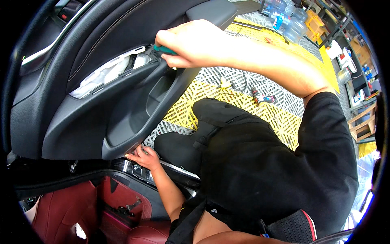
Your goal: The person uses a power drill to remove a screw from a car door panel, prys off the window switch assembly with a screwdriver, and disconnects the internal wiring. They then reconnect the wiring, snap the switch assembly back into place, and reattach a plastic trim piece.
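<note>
Closest up, a lot of the view is taken up by black clothes point(252, 142), with a black mesh strap point(294, 225) edged in red along the bottom. The left hand point(144, 157) is put against the bottom edge of the car door panel point(77, 132), right above the shiny door sill point(178, 168). A few of its fingers can be seen a bit apart, but whether the edge is actually gripped can't be told, since the tips are partly hidden.

Down to the left, dark red seats point(65, 207) can be seen inside the car.

The door panel itself stands in front of both hands, swung out over the floor, with a door pocket point(130, 118) moulded into it. Above that, a long gap is left open, and white padding point(107, 73) is exposed in it. At the far end of the gap a small green tool point(165, 50) is held by the right hand point(193, 44), fingers and thumb closed together on it, up against the panel. The tool's tip can't be made out.

Past that, the floor is covered in yellow and grey grid tiles point(183, 110), and a power tool point(262, 97) has been left lying on them. Further back, big clear water jugs point(296, 30) are grouped near a yellow-orange box point(315, 24), and loaded shelves point(353, 77) are lined up along the right.
</note>
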### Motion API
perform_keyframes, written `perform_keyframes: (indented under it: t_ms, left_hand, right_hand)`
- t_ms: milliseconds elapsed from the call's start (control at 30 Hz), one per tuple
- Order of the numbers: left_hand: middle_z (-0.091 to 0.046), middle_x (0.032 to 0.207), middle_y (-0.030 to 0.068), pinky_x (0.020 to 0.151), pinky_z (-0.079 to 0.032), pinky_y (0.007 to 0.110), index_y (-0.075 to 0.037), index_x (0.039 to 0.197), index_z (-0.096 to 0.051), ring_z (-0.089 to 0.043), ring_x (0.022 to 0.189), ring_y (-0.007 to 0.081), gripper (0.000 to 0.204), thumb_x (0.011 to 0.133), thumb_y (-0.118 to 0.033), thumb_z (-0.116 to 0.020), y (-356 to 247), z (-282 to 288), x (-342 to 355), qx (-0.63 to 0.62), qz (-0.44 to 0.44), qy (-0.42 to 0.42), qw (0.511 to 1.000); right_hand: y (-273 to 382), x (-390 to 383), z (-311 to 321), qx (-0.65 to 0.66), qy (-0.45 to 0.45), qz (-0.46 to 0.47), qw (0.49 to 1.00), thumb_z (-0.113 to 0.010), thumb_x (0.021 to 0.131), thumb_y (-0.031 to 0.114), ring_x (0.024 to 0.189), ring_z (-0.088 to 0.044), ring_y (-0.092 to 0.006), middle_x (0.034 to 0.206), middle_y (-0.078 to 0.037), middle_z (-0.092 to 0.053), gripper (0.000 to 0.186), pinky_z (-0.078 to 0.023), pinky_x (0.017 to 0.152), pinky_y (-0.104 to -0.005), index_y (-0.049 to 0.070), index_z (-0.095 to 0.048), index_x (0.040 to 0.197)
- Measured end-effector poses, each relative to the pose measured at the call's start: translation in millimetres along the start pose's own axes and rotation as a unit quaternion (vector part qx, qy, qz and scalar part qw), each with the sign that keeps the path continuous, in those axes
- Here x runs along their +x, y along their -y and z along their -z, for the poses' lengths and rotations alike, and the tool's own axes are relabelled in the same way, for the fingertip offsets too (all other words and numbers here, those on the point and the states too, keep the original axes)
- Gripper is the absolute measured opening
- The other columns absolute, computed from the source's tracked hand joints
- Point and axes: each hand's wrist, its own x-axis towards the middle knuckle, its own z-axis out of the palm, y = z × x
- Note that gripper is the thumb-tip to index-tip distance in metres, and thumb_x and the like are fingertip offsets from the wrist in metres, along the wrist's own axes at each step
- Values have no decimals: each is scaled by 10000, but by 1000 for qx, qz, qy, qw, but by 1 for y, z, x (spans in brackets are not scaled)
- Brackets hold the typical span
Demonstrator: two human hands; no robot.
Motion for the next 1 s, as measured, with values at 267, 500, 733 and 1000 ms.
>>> perform_keyframes:
  t_ms: [267, 500, 733, 1000]
  left_hand:
    - [-122, 1639, 383, 979, -556, 458, 32, 1093, -682, -612, 1224, 427, 195, 928, -60, -632, -4, -5, 4, -17, 7, 15, 1000]
    - [-218, 1600, 410, 1145, -402, 564, -61, 1126, -739, -342, 1457, 553, 304, 834, -133, -698, 6, 14, -5, -53, 145, 92, 984]
    - [-442, 1488, 276, 1100, -448, 560, -133, 1016, -768, -495, 1320, 506, 276, 741, -119, -778, -19, -9, 13, -70, 73, 79, 992]
    - [-238, 1678, 60, 1028, -557, 499, -121, 954, -790, -343, 1453, 576, 227, 732, -75, -795, 0, -8, 6, -88, 59, -48, 993]
  right_hand:
    - [-13, 12, 25, -39, 41, 126, 990, -699, 894, 211, 870, -718, -341, 875, -125, -677, 216, -581, 734, -440, 86, -574, 1017]
    - [12, 43, 22, -178, 125, 198, 956, -697, 907, 164, 881, -685, -258, 911, -97, -650, 208, -550, 760, -390, 40, -618, 1054]
    - [-4, -17, 19, 303, 96, -467, 825, -558, 1077, 393, 577, -334, -20, 836, 43, -576, 398, -251, 538, -194, 163, -645, 1390]
    - [-40, 47, 20, -331, 217, 52, 917, -544, 1076, 313, 955, -704, -444, 1175, -250, -697, 355, -576, 765, -520, 38, -619, 1287]
